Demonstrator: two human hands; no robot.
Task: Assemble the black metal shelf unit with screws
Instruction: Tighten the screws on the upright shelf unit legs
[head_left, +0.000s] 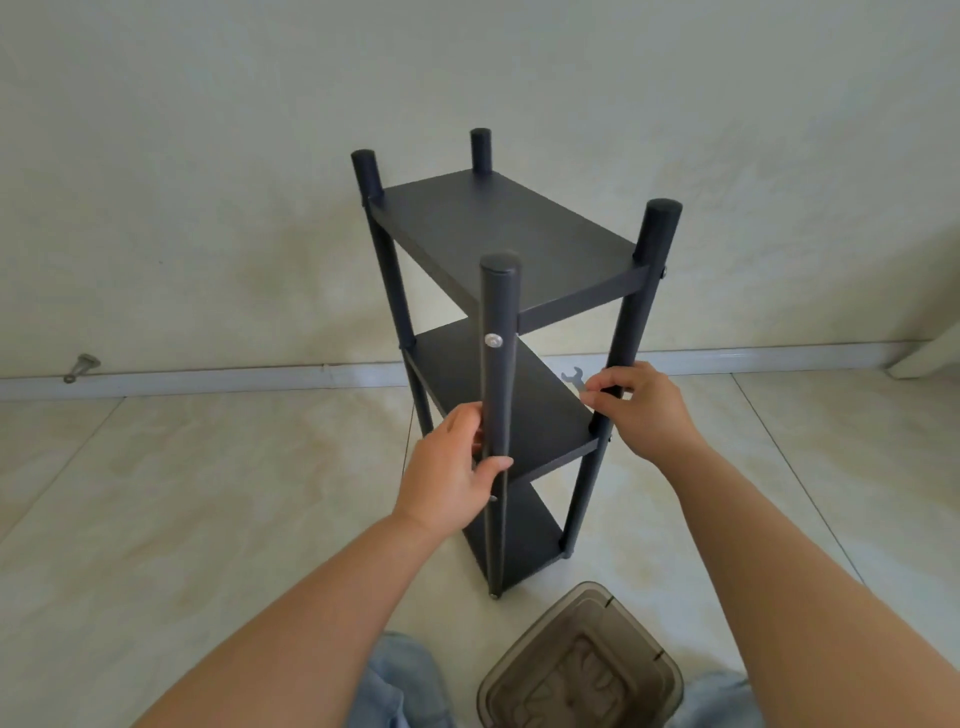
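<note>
The black shelf unit (498, 228) stands upright on the tiled floor, with three boards between four round posts. A silver screw head (494, 340) shows on the near post (497, 312) just below the top board. My left hand (454, 475) grips that near post at the height of the middle board. My right hand (641, 408) grips the right front post (641, 291) just above the middle board. A small screw shows on the right post at the top board's corner (663, 272).
A flat wrench (573, 376) lies on the floor behind the shelf near the baseboard. A smoky translucent plastic box (582, 670) sits on the floor close to my knees. A metal door stop (80, 366) is fixed at the wall's foot, far left.
</note>
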